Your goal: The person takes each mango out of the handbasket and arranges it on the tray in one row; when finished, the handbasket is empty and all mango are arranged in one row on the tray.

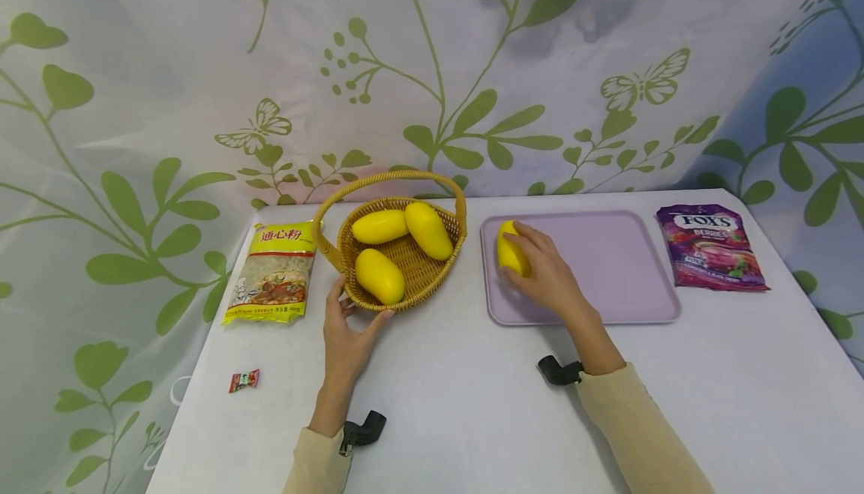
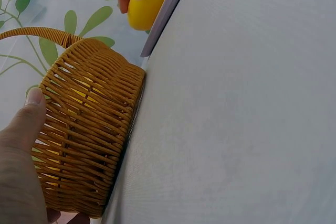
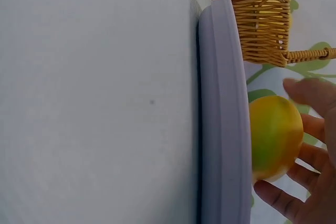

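Note:
A wicker basket with an arched handle holds several yellow mangoes. My left hand grips its near left side, with the thumb against the woven wall and the fingers around the side. On the left part of a lilac tray is another mango. My right hand holds this mango from the right, its fingers curved around it. In the right wrist view, the thumb is at one end of the mango and the fingertips reach its far side and other end.
A yellow pasta bag lies left of the basket, and a small wrapped candy nearer the front. Right of the tray is a purple FOX'S candy bag. A leaf-patterned curtain hangs behind the white table.

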The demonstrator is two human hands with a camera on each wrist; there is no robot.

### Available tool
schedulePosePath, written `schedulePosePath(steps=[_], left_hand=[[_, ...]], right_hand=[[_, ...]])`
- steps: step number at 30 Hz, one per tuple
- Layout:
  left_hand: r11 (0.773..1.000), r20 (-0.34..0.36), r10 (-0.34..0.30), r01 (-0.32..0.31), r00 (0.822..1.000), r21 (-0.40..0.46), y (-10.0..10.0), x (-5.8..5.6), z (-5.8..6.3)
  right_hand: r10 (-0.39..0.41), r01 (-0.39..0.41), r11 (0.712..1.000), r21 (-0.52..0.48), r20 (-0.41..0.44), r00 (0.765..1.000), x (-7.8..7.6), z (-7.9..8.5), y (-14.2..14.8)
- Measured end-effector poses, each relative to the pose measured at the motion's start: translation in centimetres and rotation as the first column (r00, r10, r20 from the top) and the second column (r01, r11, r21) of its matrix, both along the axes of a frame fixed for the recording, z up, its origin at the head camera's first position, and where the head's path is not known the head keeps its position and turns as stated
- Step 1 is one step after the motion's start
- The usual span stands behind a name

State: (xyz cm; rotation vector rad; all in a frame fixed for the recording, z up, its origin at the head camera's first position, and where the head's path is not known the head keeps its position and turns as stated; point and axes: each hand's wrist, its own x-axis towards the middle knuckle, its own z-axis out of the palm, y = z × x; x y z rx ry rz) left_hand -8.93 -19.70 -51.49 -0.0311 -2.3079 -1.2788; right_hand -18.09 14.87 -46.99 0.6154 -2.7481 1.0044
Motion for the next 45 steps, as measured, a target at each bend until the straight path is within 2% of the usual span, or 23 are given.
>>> schedulePosePath(steps=[7, 14, 17, 22, 25, 29, 33, 39, 45], left_hand=[[1.0, -0.015, -0.018, 0.019, 1.0, 0.01, 0.0, 0.1, 0.0], [1.0, 0.009, -0.015, 0.014, 1.0, 0.027, 0.0, 0.1, 0.0], [1.0, -0.008, -0.015, 0.015, 1.0, 0.013, 0.0, 0.1, -0.1], [1.0, 0.002, -0.006, 0.006, 1.0, 0.011, 0.0, 0.0, -0.1], [1.0, 0.018, -0.005, 0.005, 1.0, 0.021, 0.0, 0.1, -0.1], [1.0, 0.016, -0.01, 0.01, 1.0, 0.017, 0.0, 0.1, 0.1], [1.0, 0.009, -0.009, 0.009, 1.0, 0.0, 0.0, 0.1, 0.1], [1.0, 0.036, -0.008, 0.008, 0.999, 0.013, -0.1, -0.1, -0.1], [1.0, 0.046, 0.001, -0.001, 0.999, 0.005, -0.1, 0.0, -0.2]], right_hand=[[0.018, -0.018, 1.0, 0.008, 0.005, 1.0, 0.1, 0.1, -0.4], [0.022, -0.023, 0.999, 0.027, 0.021, 1.0, 0.1, 0.3, -0.7], [0.019, -0.019, 0.999, 0.026, 0.024, 1.0, 0.2, 0.2, -0.7], [0.019, -0.02, 0.999, 0.026, 0.026, 0.999, 0.3, 0.3, -0.5], [0.017, -0.017, 1.0, 0.025, 0.004, 1.0, 0.3, 0.3, -0.3], [0.015, -0.013, 1.0, 0.017, -0.065, 0.998, 0.2, 0.4, -0.2], [0.014, -0.014, 1.0, -0.001, -0.123, 0.992, 0.3, 1.4, -0.7], [0.072, -0.078, 0.997, -0.027, -0.181, 0.981, 1.0, 3.9, -2.9], [0.199, -0.209, 0.977, -0.029, -0.206, 0.958, 1.4, 3.9, -6.1]])
